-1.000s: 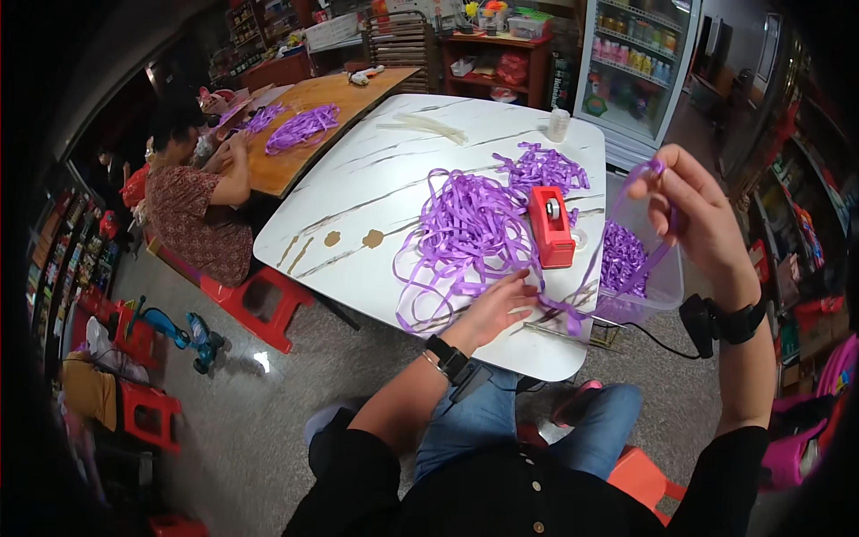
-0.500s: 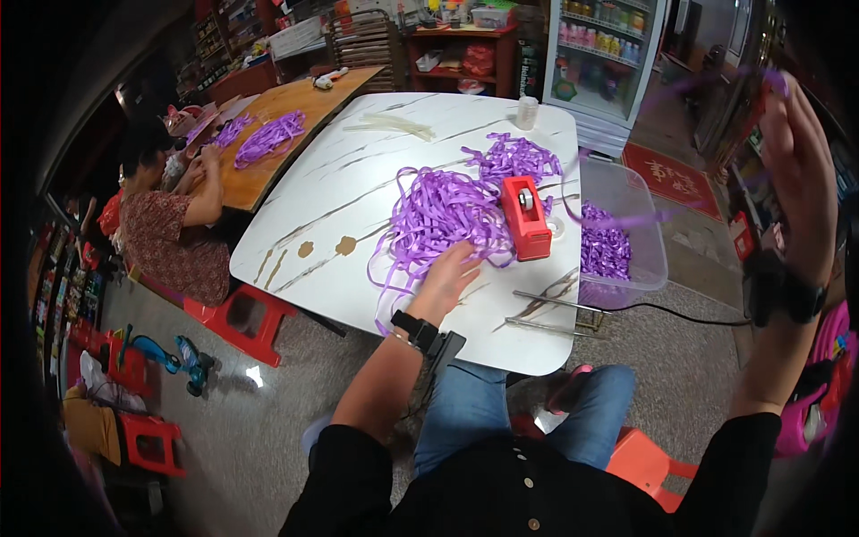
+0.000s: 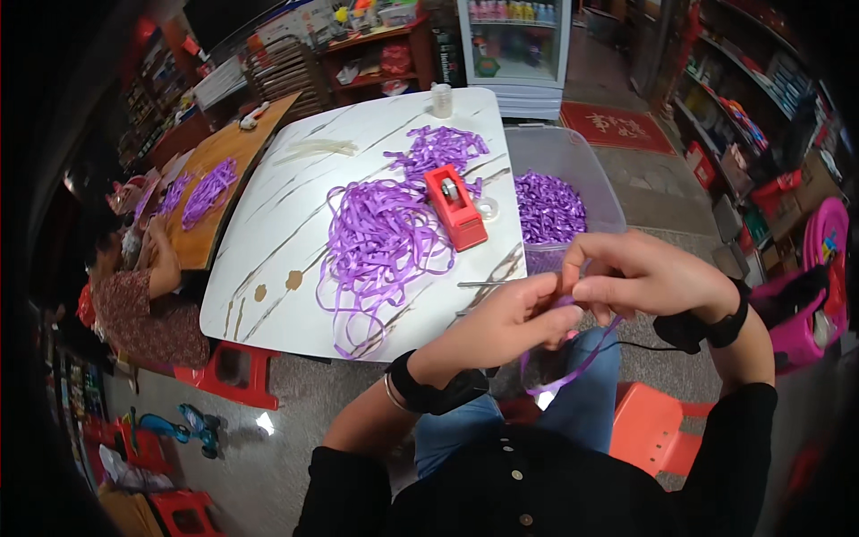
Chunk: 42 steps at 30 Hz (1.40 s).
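The fingers (image 3: pixel 555 324) hide part of the purple ribbon (image 3: pixel 586 365); the top edge crops the fridge (image 3: pixel 514 63).

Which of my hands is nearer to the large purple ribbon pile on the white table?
Left. Your left hand is right of the pile; your right hand is farther right.

Grey floor (image 3: pixel 295 456), red stools (image 3: pixel 646 430), glass-fronted fridge (image 3: pixel 514 58)

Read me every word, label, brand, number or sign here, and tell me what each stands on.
I won't copy wording out, only say where it stands.
Red rectangular floor mat: large light-coloured characters.
Tall dark panel beside the white-framed glass-door fridge: pale vertical lettering.
Pink and yellow bottles inside it: labels too small to read.
Shiny purple ribbon pile: no writing visible.
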### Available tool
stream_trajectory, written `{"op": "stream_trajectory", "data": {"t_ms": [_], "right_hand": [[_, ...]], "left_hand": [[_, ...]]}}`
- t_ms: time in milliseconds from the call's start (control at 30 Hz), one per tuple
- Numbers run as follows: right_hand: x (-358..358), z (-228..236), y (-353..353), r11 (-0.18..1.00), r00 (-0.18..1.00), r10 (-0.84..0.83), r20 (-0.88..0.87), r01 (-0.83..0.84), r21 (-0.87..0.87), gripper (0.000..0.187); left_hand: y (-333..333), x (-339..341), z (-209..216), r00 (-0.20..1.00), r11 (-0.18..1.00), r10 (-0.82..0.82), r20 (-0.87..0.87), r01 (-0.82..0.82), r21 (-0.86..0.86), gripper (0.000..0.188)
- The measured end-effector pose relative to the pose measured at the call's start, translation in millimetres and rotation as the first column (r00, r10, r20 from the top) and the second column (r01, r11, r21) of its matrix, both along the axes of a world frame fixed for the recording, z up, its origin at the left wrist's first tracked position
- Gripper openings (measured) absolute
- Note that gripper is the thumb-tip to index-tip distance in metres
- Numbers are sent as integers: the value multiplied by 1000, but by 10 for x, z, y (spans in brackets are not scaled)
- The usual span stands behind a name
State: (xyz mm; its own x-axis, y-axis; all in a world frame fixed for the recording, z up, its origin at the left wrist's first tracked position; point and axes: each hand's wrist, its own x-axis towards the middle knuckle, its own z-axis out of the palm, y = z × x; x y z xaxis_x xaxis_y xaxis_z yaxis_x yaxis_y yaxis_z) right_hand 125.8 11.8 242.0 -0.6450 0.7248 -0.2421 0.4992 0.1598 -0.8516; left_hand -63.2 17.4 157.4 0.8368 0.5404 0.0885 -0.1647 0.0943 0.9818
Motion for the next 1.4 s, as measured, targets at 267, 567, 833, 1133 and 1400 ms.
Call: {"op": "stream_trajectory", "data": {"t_ms": [267, 567, 833, 1133, 1400], "right_hand": [[338, -469, -30, 941, 970, -190, -154, 135, -310, 28], [321, -770, -106, 966, 935, -204, -290, 145, -213, 20], [262, -767, -139, 978, 959, -182, -217, 199, 60, 13], [28, -1160, -404, 736, 684, -535, -497, 666, 124, 11], [-181, -1496, -413, 877, 652, -474, -592, 411, -250, 17]], "left_hand": [[24, -47, -119, 985, 984, 120, -120, -134, -120, 21], [32, -48, -140, 989, 952, 95, -116, -124, -280, 29], [134, 34, -262, 994, 972, 45, -102, -67, -226, 25], [169, 181, -338, 934, 941, 339, -114, -339, 17, 16], [158, 430, -155, 898, 914, 369, -239, -303, 271, 17]]}}
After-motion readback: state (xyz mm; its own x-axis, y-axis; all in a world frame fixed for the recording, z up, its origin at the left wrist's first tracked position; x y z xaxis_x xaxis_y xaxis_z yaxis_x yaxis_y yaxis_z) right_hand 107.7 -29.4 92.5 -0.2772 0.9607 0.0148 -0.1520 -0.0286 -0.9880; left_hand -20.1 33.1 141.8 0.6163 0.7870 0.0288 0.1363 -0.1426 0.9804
